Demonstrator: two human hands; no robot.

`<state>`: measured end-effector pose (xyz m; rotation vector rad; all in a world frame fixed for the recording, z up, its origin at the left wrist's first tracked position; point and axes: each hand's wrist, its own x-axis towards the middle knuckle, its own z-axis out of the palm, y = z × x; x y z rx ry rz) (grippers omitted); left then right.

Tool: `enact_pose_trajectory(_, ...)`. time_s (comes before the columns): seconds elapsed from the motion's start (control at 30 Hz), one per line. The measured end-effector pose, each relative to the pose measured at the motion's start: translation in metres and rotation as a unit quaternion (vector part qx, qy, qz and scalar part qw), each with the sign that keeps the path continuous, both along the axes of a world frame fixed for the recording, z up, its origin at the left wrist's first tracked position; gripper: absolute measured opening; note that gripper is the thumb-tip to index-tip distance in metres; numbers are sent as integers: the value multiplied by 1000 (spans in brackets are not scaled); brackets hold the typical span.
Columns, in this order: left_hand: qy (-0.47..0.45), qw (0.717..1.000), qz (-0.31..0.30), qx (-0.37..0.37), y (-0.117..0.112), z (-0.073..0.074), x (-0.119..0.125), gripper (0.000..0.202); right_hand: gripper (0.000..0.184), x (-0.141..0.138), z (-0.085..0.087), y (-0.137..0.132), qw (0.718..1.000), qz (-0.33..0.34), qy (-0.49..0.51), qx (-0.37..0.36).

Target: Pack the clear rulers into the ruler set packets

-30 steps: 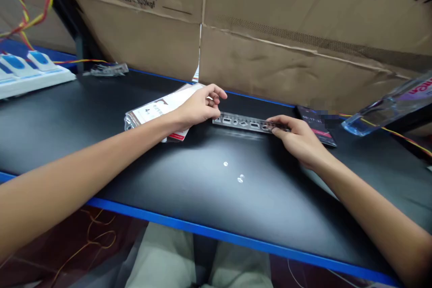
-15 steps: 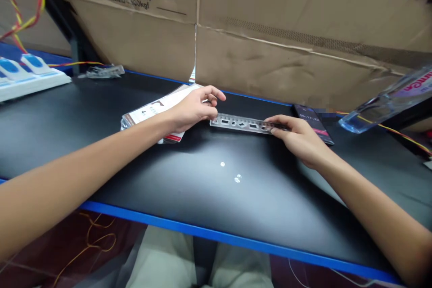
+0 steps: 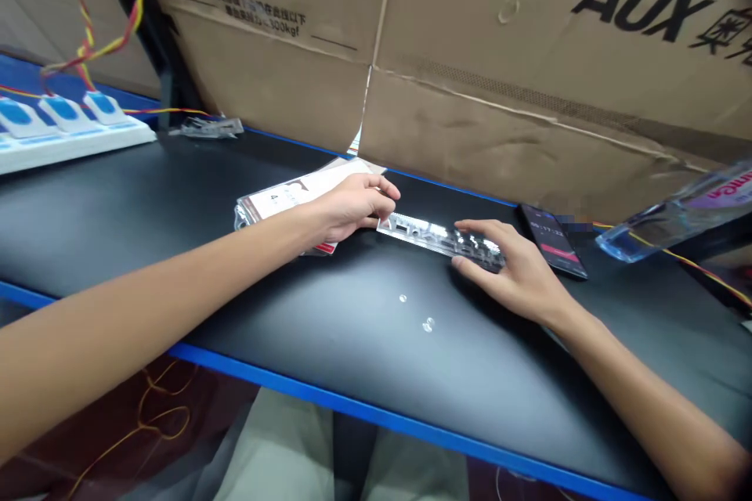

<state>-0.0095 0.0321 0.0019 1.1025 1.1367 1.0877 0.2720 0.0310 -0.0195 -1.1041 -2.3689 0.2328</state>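
Note:
A clear stencil ruler (image 3: pixel 418 232) with cut-out shapes stretches between my two hands, just over the dark tabletop. My left hand (image 3: pixel 356 207) pinches its left end, with the thumb and fingertips curled together. At the other end, my right hand (image 3: pixel 520 274) spans the ruler's width, thumb on the near edge and fingers on the far edge. Glare hides some of the cut-outs. Under and behind my left wrist lies a stack of flat plastic-wrapped packets (image 3: pixel 276 203) with white labels. Small clear round pieces (image 3: pixel 403 298) rest on the table in front of the ruler.
A phone (image 3: pixel 552 241) showing a timer lies right of my right hand. Beyond it is a tilted clear bottle (image 3: pixel 634 239). A power strip (image 3: pixel 76 142) with plugs sits at left, near crumpled clear plastic (image 3: pixel 208 127). Large cardboard (image 3: pixel 529 94) closes off the back.
The ruler has tipped so its flat face shows more and catches glare. My right thumb has moved to its near edge, widening the grip. The camera view has shifted slightly.

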Motion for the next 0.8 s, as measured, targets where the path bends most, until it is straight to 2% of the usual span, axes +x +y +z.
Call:
enact_pose_trajectory(0.1, -1, 1000, -5, -24, -3, 3, 1, 25, 42, -7, -1, -2, 998, 30, -26, 49)
enact_pose_trajectory(0.23, -1, 999, -22, -39, -5, 5, 1, 24, 39, -10, -2, 4, 994, 90, -38, 42)
enact_pose_trajectory(0.4, -1, 999, -27, -26, -5, 5, -1, 21, 44, -6, 0, 17, 989, 110, -80, 53)
enact_pose_trajectory(0.5, 26, 999, 2, 31, -5, 8, -3, 21, 45, -3, -1, 38, 990, 92, -88, 62)
enact_pose_trajectory(0.6, 46, 993, 51, 92, -3, 15, -7, 23, 42, -1, -1, 72, 993, 20, -92, 72)
enact_pose_trajectory(0.7, 56, 986, 76, 135, 1, 23, -15, 20, 38, -1, 1, 105, 992, -7, -108, 71)
enact_pose_trajectory(0.77, 154, 965, 90, 193, 6, 26, -26, 19, 37, -3, 3, 118, 990, -12, -121, 65)
enact_pose_trajectory(0.8, 234, 942, 90, 223, 9, 27, -33, 19, 37, -3, 3, 122, 990, -13, -127, 62)
